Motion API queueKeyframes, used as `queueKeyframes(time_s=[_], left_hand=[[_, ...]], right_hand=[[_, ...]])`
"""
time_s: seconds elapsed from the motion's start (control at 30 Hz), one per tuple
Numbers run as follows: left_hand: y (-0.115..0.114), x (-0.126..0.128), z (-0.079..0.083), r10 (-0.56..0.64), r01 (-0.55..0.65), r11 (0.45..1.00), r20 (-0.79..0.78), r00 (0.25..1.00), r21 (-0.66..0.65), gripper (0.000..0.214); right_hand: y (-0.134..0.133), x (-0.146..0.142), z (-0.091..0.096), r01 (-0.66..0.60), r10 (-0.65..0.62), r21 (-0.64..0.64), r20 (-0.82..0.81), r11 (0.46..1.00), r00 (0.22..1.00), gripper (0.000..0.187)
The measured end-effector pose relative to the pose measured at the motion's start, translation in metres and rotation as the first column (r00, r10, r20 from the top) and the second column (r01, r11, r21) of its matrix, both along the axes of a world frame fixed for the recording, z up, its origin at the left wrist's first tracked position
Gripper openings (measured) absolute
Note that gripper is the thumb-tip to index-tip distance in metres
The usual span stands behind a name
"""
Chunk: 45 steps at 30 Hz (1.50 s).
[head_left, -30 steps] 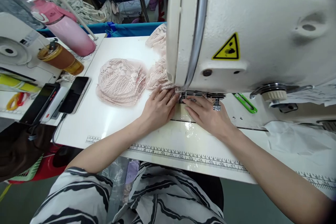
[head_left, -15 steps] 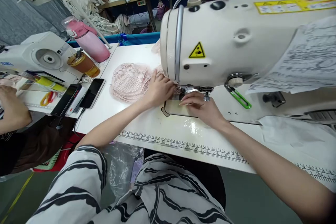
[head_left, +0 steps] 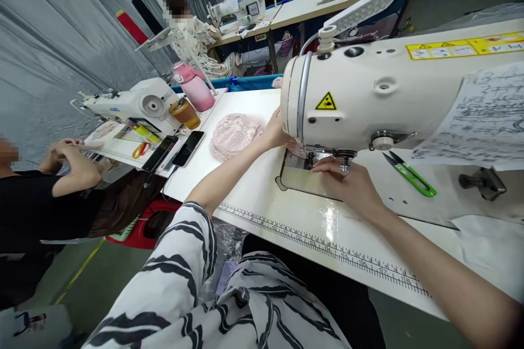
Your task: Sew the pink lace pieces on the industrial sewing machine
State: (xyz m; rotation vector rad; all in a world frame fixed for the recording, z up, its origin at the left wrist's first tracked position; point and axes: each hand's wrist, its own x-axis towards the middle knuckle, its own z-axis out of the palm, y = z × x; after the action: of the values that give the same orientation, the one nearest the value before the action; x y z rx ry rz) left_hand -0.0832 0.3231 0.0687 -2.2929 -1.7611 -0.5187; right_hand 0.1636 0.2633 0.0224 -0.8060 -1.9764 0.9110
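Observation:
My left hand (head_left: 276, 132) reaches behind the sewing machine's (head_left: 347, 92) head, its fingers hidden there. Pale pink lace fabric (head_left: 236, 135) lies bunched on the table beside that wrist, and a bit of pink fabric (head_left: 297, 148) shows under the head near the presser foot (head_left: 317, 154). At the right of the presser foot is my right hand (head_left: 347, 180), its fingers bent and drawn together in a pinch over the metal plate. What they hold, if anything, is too small to make out.
Green-handled thread snips (head_left: 415, 179) lie on the machine bed at right. A phone (head_left: 188, 148), an iced drink cup (head_left: 184, 113) and a pink bottle (head_left: 194, 87) stand or lie at left. A co-worker (head_left: 73, 174) sits at the neighbouring machine (head_left: 135, 103).
The view has swung left and up, showing more of the co-worker. My left hand has moved farther behind the machine head. The snips now lie with blades showing. My right hand stays by the presser foot.

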Motion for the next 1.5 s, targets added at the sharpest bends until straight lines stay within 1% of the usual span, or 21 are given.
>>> queueKeyframes(time_s=[0.1,0.2,0.3,0.43,0.5,0.6,0.63,0.7,0.8,0.83,0.87,0.9,0.93,1.0,1.07,1.13,1.17,1.27,1.33,1.4,1.5], left_hand=[[-0.031,-0.032,0.007,0.107,-0.107,0.994,0.021,0.994,0.02,0.027],[-0.063,-0.068,0.009,0.257,-0.26,0.964,0.05,0.965,0.054,0.023],[-0.084,-0.088,0.004,0.3,-0.303,0.952,0.063,0.952,0.036,0.027],[-0.089,-0.097,0.001,0.294,-0.3,0.954,0.142,0.945,0.018,0.039],[-0.086,-0.103,0.007,0.3,-0.311,0.95,0.209,0.931,0.022,0.042],[-0.089,-0.108,0.021,0.281,-0.304,0.952,0.298,0.912,0.033,0.058],[-0.094,-0.106,0.025,0.258,-0.281,0.959,0.322,0.911,0.024,0.061],[-0.109,-0.091,0.03,0.194,-0.197,0.98,0.362,0.912,-0.03,0.058],[-0.141,-0.046,0.028,0.071,-0.004,0.985,0.394,0.916,-0.17,0.044],[-0.15,-0.028,0.025,0.003,0.108,0.961,0.397,0.918,-0.256,0.04],[-0.158,-0.01,0.022,-0.106,0.279,0.886,0.424,0.899,-0.37,0.038],[-0.165,0.006,0.02,-0.184,0.394,0.812,0.451,0.873,-0.43,0.035],[-0.169,0.02,0.017,-0.226,0.439,0.794,0.466,0.855,-0.42,0.03],[-0.173,0.039,0.013,-0.28,0.431,0.843,0.423,0.862,-0.322,0.023],[-0.171,0.047,0.008,-0.315,0.387,0.893,0.297,0.902,-0.231,0.03],[-0.166,0.047,0.003,-0.343,0.371,0.904,0.158,0.926,-0.212,0.033],[-0.164,0.046,0.001,-0.35,0.365,0.907,0.105,0.931,-0.213,0.03],[-0.159,0.044,-0.003,-0.322,0.32,0.931,0.016,0.946,-0.173,0.021],[-0.157,0.045,-0.004,-0.275,0.27,0.953,-0.02,0.961,-0.139,0.024],[-0.154,0.047,-0.007,-0.249,0.24,0.963,-0.057,0.967,-0.121,0.035],[-0.147,0.047,-0.012,-0.29,0.274,0.952,-0.115,0.95,-0.136,0.043]], right_hand=[[0.001,0.0,-0.002,-0.008,0.006,0.051,0.045,0.999,0.999,0.025],[-0.001,0.0,-0.002,0.003,-0.008,0.094,0.063,0.996,0.998,0.026],[-0.002,-0.001,-0.002,0.01,-0.022,0.149,0.083,0.989,0.996,0.026],[-0.003,-0.001,0.0,0.001,-0.024,0.215,0.103,0.977,0.994,0.029],[-0.004,-0.001,0.003,-0.004,-0.022,0.219,0.115,0.976,0.993,0.03],[-0.006,0.0,0.007,-0.003,-0.024,0.199,0.137,0.98,0.99,0.031],[-0.007,0.001,0.009,0.005,-0.032,0.191,0.138,0.982,0.99,0.031],[-0.006,0.001,0.011,0.037,-0.061,0.17,0.14,0.985,0.988,0.032],[-0.004,0.001,0.01,0.108,-0.136,0.162,0.17,0.981,0.976,0.034],[-0.003,0.001,0.009,0.127,-0.16,0.172,0.19,0.977,0.969,0.034],[-0.002,0.001,0.009,0.138,-0.178,0.19,0.213,0.972,0.961,0.034],[-0.002,0.001,0.008,0.143,-0.192,0.213,0.233,0.967,0.953,0.033],[-0.002,0.001,0.007,0.139,-0.199,0.238,0.251,0.961,0.947,0.033],[-0.003,0.001,0.007,0.117,-0.2,0.296,0.269,0.948,0.942,0.033],[-0.005,0.002,0.006,0.083,-0.193,0.366,0.275,0.927,0.942,0.034],[-0.006,0.002,0.005,0.025,-0.171,0.445,0.292,0.895,0.941,0.033],[-0.006,0.003,0.005,-0.01,-0.157,0.485,0.304,0.874,0.94,0.032],[-0.005,0.002,0.003,-0.104,-0.131,0.592,0.341,0.799,0.931,0.032],[-0.005,0.002,0.003,-0.13,-0.137,0.636,0.354,0.76,0.925,0.033],[-0.004,0.002,0.004,-0.135,-0.144,0.652,0.356,0.746,0.923,0.032],[-0.003,0.004,0.004,-0.101,-0.168,0.649,0.339,0.754,0.926,0.031]])
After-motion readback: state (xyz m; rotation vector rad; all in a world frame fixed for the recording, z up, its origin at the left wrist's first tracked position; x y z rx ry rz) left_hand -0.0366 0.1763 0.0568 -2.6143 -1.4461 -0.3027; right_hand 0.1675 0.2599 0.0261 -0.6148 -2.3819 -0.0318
